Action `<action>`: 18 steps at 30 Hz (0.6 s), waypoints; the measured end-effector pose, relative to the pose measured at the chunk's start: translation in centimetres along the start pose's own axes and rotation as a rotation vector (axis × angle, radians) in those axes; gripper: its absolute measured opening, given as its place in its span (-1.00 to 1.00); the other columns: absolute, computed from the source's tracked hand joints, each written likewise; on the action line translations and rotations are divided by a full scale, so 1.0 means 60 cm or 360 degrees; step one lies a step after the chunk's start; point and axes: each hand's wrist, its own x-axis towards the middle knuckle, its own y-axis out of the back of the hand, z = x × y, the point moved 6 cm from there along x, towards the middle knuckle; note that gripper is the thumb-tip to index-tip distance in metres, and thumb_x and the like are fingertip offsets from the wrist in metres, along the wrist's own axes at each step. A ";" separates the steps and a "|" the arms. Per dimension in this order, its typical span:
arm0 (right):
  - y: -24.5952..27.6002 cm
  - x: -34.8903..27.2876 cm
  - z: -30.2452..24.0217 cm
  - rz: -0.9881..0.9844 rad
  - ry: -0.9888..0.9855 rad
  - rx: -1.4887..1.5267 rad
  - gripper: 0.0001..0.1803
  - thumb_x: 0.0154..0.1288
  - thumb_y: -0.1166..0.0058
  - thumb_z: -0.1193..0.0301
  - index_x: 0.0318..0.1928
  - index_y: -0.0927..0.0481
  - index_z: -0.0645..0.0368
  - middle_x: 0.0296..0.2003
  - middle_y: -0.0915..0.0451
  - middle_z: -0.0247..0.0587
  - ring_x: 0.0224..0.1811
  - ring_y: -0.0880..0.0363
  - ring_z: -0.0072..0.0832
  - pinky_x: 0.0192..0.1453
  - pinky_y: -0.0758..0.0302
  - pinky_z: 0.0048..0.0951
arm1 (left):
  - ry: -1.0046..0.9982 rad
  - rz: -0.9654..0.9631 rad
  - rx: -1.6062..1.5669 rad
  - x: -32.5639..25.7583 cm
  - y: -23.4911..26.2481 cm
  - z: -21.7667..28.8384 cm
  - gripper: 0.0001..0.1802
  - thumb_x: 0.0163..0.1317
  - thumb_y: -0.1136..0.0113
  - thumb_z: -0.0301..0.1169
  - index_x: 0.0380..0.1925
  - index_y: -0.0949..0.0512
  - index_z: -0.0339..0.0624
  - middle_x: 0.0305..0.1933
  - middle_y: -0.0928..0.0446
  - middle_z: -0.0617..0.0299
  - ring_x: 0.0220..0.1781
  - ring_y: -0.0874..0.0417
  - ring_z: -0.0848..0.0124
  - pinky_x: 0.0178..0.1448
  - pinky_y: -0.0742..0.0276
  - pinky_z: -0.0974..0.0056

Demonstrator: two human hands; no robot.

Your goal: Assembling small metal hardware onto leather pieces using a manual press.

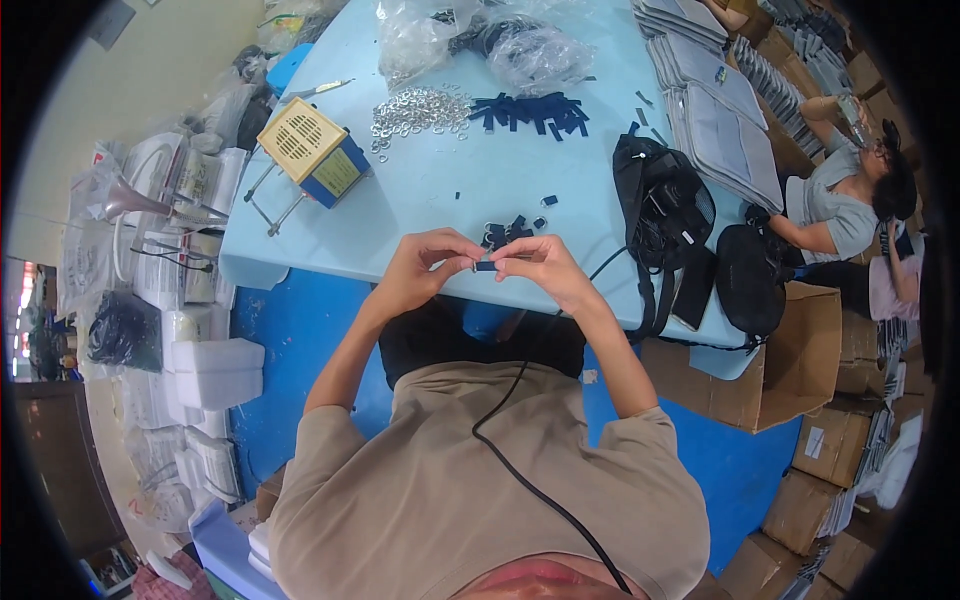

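Observation:
Both hands meet over the near edge of the light blue table (400, 215). A short dark blue strap piece (486, 266) is stretched between them. Thumb and fingers of my left hand (428, 265) pinch its left end, where a small metal ring seems to sit, though the fingertips partly cover it. My right hand (548, 270) pinches the other end. Just beyond the fingers lies a small pile of dark strap pieces with metal rings (510, 232). Farther off are a heap of silver metal rings (420, 112) and a spread of dark blue strips (535, 112).
A yellow and blue box-shaped device (318, 150) stands at the left. A black backpack (660, 205) and a black pouch (750, 280) lie right. Plastic bags (540, 60) and stacked grey sheets (715, 130) are farther back. A black cable (500, 400) crosses my front. Another person (835, 200) works at right.

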 end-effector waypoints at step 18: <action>0.000 0.000 0.015 0.0061 0.0064 0.0130 -0.86 0.29 -0.29 0.55 -0.15 -0.73 0.31 -0.29 -0.73 -0.18 -0.20 -0.72 -0.48 0.07 -0.60 -0.44 | -0.0046 0.0036 -0.0146 -0.004 -0.020 -0.040 -0.76 0.34 -0.19 -0.68 -0.03 -0.68 -0.35 -0.02 -0.68 0.11 0.02 -0.68 0.38 0.18 -0.61 0.28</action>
